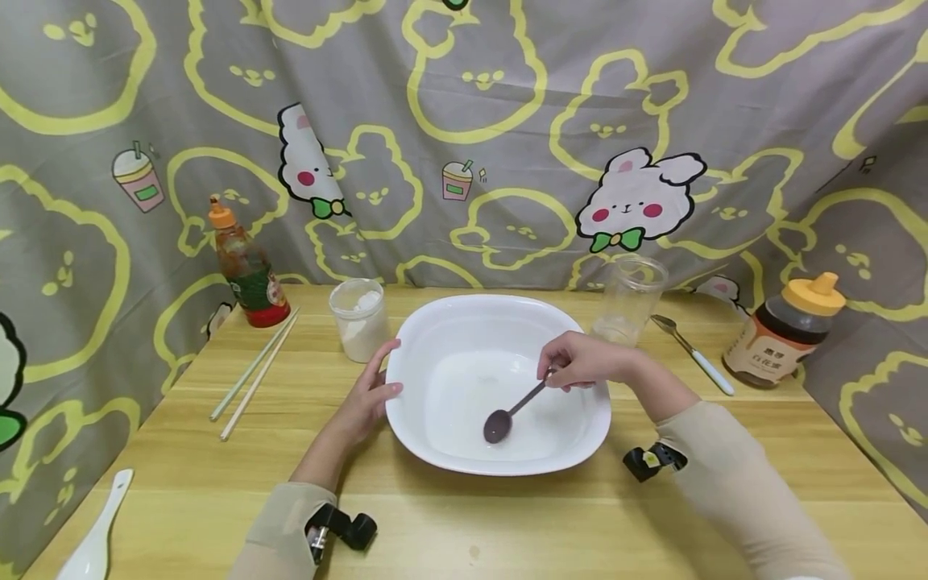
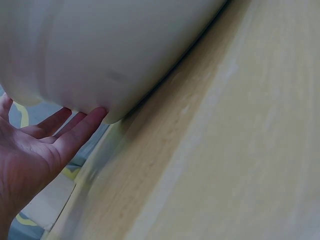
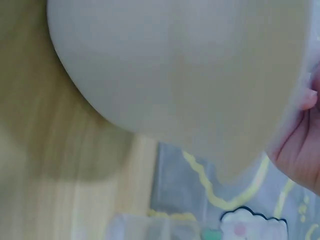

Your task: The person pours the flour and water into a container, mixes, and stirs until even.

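Note:
A large white bowl (image 1: 580,427) stands in the middle of the wooden table (image 1: 188,491). My right hand (image 1: 576,362) pinches the handle of a dark brown spoon (image 1: 507,415), whose scoop rests on the bowl's floor. My left hand (image 1: 366,399) lies against the bowl's left rim with straight fingers (image 2: 80,127), thumb on the edge. The left wrist view shows the bowl's outer wall (image 2: 100,50) with the fingers touching it. In the right wrist view the bowl's wall (image 3: 190,65) fills the frame and part of the right hand (image 3: 300,145) shows at the right edge.
A jar of white powder (image 1: 358,318) and a sauce bottle (image 1: 245,270) stand back left, with chopsticks (image 1: 254,370) beside them. A clear empty jar (image 1: 631,302), a white-handled spoon (image 1: 692,353) and a honey bottle (image 1: 786,334) are back right. A white ceramic spoon (image 1: 94,536) lies front left.

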{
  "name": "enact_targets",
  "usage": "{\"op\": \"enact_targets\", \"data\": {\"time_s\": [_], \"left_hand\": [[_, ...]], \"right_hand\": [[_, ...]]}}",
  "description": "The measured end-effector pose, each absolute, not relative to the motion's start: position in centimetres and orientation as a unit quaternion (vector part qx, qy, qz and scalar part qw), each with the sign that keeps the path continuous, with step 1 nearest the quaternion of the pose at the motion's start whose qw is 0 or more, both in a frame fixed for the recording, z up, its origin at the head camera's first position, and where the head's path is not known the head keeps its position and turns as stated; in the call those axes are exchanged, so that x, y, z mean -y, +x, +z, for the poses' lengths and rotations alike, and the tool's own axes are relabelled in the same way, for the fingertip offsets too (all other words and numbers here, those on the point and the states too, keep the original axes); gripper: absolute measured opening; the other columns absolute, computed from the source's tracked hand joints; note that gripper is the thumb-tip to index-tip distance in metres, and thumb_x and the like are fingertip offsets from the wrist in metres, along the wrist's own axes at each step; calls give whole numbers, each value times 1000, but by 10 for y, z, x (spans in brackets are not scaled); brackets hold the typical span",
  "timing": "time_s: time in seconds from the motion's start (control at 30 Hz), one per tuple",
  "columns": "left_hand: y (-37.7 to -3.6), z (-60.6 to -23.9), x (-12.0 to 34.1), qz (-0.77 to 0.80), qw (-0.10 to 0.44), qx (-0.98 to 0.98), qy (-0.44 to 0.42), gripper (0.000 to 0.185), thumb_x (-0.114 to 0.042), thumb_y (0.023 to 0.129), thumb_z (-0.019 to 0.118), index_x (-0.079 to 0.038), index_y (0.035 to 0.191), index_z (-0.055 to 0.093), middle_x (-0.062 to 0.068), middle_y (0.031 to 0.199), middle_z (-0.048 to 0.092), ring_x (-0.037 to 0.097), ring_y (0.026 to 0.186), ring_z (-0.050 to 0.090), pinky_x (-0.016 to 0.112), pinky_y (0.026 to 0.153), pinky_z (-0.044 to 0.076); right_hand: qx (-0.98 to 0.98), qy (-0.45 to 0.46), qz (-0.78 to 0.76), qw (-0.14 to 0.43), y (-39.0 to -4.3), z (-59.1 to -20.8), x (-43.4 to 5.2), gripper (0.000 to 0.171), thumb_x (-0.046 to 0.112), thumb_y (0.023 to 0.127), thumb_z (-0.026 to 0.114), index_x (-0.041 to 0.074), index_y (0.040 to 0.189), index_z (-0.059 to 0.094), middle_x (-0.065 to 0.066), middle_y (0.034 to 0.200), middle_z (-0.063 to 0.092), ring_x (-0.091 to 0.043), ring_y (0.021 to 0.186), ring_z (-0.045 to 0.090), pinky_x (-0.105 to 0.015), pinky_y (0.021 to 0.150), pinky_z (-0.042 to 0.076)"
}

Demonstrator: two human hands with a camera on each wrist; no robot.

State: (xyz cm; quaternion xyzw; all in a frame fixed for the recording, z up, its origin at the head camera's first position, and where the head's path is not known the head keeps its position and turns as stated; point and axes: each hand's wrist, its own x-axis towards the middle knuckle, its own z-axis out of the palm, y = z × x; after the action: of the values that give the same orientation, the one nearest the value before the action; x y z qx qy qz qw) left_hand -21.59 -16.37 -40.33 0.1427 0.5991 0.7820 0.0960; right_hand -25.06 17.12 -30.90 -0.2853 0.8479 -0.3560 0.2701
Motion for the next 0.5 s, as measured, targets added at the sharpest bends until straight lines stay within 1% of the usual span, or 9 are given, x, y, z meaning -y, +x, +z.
{"op": "enact_targets", "data": {"time_s": [0.13,0.33,0.4,0.5], "left_hand": [[-215,-403,164,782,97,-598,145,70,-4,76,49,-16,136,16,31,118,30,33,94,49,42,67,48],[-215,-403,164,784,96,-594,152,69,-3,77,50,-16,136,17,30,119,29,33,95,48,43,67,48],[-215,-403,164,785,97,-593,151,68,-3,76,50,-17,135,18,30,119,29,33,96,48,42,68,48],[-215,-402,163,785,99,-593,150,69,-4,76,51,-17,135,18,29,119,30,34,97,47,43,68,48]], "right_hand": [[-868,-286,-325,244,-250,-305,-183,6,2,78,55,3,82,58,-5,57,50,-11,41,35,-21,38,31],[-896,-258,-316,176,-257,-308,-183,6,1,77,56,1,83,55,-5,58,51,-15,49,41,-25,42,33],[-898,-244,-327,163,-261,-310,-178,7,1,77,56,1,84,55,-6,59,52,-16,51,43,-25,44,33],[-896,-234,-341,160,-266,-315,-168,7,2,78,56,1,85,54,-6,59,52,-16,50,42,-25,45,33]]}}
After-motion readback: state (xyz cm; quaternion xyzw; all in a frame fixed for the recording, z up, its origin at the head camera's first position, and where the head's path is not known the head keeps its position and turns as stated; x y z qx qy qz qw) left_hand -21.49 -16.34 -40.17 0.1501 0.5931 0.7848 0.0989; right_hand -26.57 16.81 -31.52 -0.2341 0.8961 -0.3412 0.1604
